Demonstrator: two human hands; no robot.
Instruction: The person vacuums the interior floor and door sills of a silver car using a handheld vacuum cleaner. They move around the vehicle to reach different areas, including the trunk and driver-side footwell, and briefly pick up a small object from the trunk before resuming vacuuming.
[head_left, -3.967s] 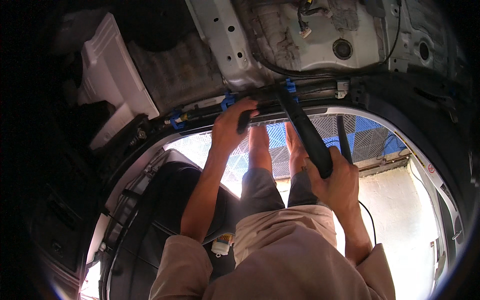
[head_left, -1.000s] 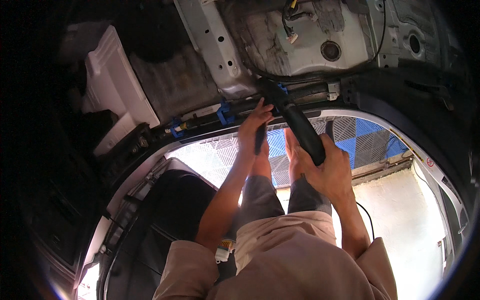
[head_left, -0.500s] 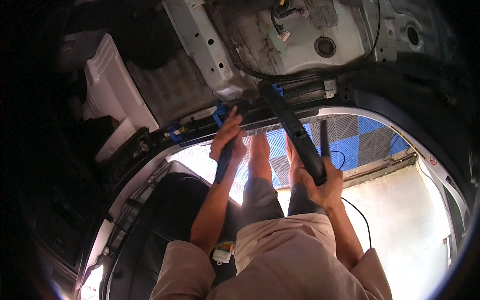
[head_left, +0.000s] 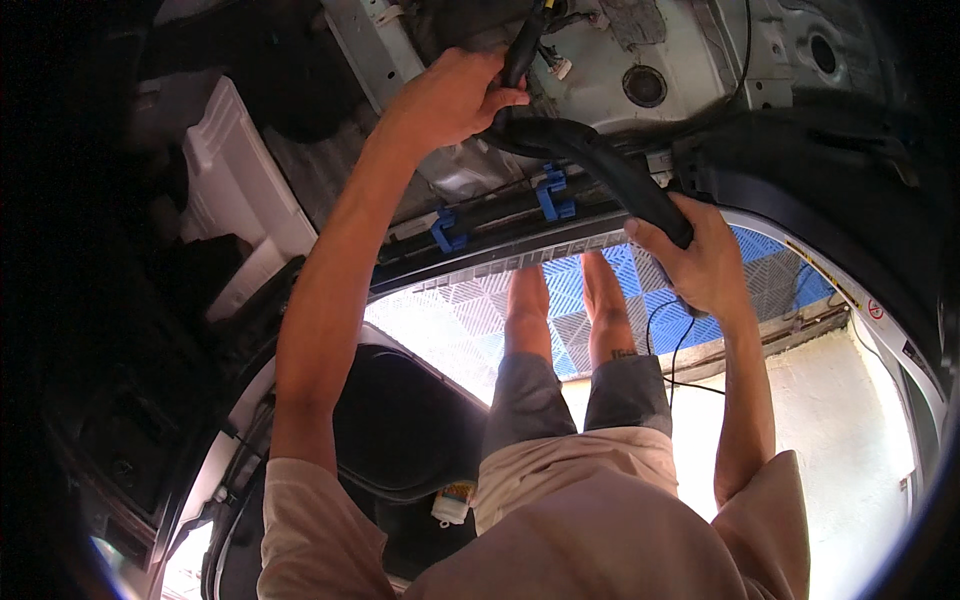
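My right hand (head_left: 708,265) is closed around the lower end of a thick black curved tube (head_left: 610,170), which slopes up and left over the sill. A black cord hangs beneath this hand. Higher up, my left hand (head_left: 455,100) reaches over the bare metal floor and grips an upright black tube (head_left: 524,48), thumb pointing right. The two black pieces come close together just below my left hand; I cannot tell if they are joined. Two blue clips, a left one (head_left: 447,230) and a right one (head_left: 555,192), sit along the dark sill under my arms.
Stripped metal flooring (head_left: 690,60) with a round plug and a loose wire connector (head_left: 558,66) spreads ahead. A pale plastic trim panel (head_left: 240,165) leans at left. Below the sill lie blue and grey floor tiles (head_left: 620,275); a small white container (head_left: 452,503) rests on dark padding.
My left hand has moved up and forward from the sill to the metal floor. My right hand has moved up and right, tilting the black tube flatter. Both blue clips show more fully.
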